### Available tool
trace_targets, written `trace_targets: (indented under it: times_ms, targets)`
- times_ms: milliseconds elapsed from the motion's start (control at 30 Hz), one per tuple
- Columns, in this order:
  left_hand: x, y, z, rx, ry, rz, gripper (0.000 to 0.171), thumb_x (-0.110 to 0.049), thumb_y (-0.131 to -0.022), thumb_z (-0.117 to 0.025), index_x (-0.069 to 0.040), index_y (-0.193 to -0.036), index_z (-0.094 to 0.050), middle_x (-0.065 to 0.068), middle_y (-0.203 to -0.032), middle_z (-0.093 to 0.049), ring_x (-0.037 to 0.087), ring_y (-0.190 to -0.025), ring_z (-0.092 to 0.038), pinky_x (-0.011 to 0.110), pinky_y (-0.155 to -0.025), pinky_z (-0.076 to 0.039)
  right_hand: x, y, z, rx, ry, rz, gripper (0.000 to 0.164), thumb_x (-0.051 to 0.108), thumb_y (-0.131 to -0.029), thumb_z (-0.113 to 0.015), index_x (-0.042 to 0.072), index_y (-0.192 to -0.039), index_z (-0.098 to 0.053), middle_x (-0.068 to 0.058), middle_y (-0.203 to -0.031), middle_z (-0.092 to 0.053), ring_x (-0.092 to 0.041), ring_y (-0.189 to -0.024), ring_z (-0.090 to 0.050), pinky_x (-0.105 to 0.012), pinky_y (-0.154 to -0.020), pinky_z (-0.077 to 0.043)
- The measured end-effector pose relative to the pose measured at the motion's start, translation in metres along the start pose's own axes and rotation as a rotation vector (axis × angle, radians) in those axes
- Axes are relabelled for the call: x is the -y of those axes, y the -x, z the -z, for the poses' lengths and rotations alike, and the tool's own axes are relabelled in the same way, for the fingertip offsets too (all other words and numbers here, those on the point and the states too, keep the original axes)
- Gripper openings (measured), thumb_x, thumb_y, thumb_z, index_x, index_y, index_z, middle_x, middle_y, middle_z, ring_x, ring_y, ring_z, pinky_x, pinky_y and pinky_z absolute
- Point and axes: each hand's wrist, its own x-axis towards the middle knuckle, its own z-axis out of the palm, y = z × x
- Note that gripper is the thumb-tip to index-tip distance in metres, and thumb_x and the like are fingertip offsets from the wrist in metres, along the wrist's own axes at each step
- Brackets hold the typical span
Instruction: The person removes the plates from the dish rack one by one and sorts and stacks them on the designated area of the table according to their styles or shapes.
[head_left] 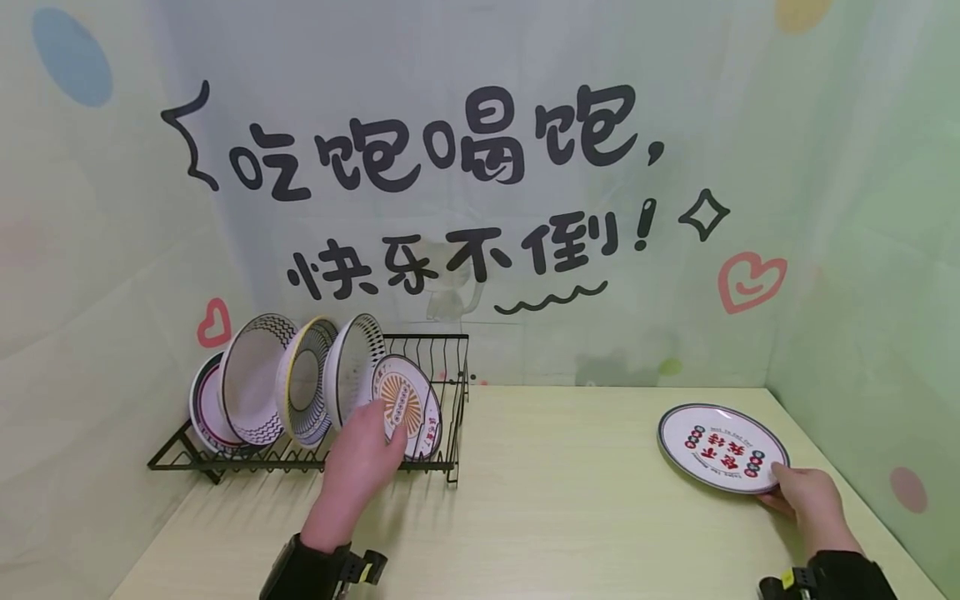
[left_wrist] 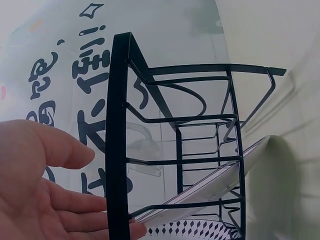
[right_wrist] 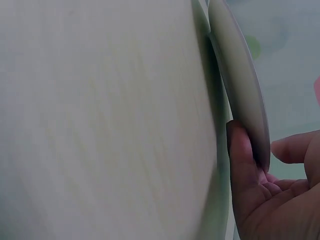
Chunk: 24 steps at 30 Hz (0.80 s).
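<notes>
Head view, pale table, lettered backdrop, left grip relaxed, right grip pinching plate

At one edge of the black rack, the left hand extends its fingers to a plate near a diamond-patterned dish.

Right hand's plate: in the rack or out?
Out: the plate is in the right hand, with table between it and the rack.
</notes>
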Motion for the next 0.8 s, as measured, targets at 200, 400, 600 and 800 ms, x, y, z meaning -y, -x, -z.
trace_targets:
  times_ms: [200,400,600,800]
  targets:
    - [-0.003,-0.004,0.0,-0.025,-0.018,0.012,0.047,-0.02,-0.094,-0.061,0.017,-0.121,-0.054,0.032,-0.108,-0.061,0.046,-0.093,-0.062,0.057,-0.077,-0.053,0.001,0.002,0.001,0.006,0.055,-0.01,0.058,0.013,-0.1,-0.044,-0.029,-0.134,-0.025,-0.027,-0.086,-0.054,-0.015,-0.056,-0.064,-0.029,-0.063,-0.059]
    - [-0.003,-0.01,-0.002,-0.074,-0.033,-0.002,0.036,-0.017,-0.092,-0.063,0.016,-0.107,-0.057,0.027,-0.095,-0.06,0.041,-0.082,-0.061,0.052,-0.07,-0.053,0.0,0.002,0.003,0.0,0.13,-0.008,0.056,0.015,-0.1,-0.044,-0.028,-0.131,-0.028,-0.023,-0.083,-0.056,-0.014,-0.056,-0.064,-0.027,-0.06,-0.057]
    - [0.002,-0.02,-0.008,-0.084,-0.034,-0.001,0.031,-0.016,-0.091,-0.065,0.013,-0.097,-0.057,0.024,-0.088,-0.059,0.036,-0.074,-0.058,0.049,-0.065,-0.052,-0.001,0.002,0.005,0.0,0.177,-0.005,0.056,0.018,-0.1,-0.044,-0.028,-0.13,-0.03,-0.023,-0.083,-0.056,-0.014,-0.056,-0.064,-0.026,-0.058,-0.055]
    - [0.006,-0.027,-0.01,-0.07,-0.047,0.032,0.032,-0.015,-0.09,-0.065,0.014,-0.099,-0.055,0.022,-0.085,-0.058,0.034,-0.07,-0.057,0.046,-0.06,-0.052,-0.002,0.002,0.004,-0.004,0.227,0.023,0.055,0.018,-0.1,-0.044,-0.029,-0.126,-0.033,-0.027,-0.087,-0.056,-0.014,-0.056,-0.064,-0.026,-0.059,-0.055]
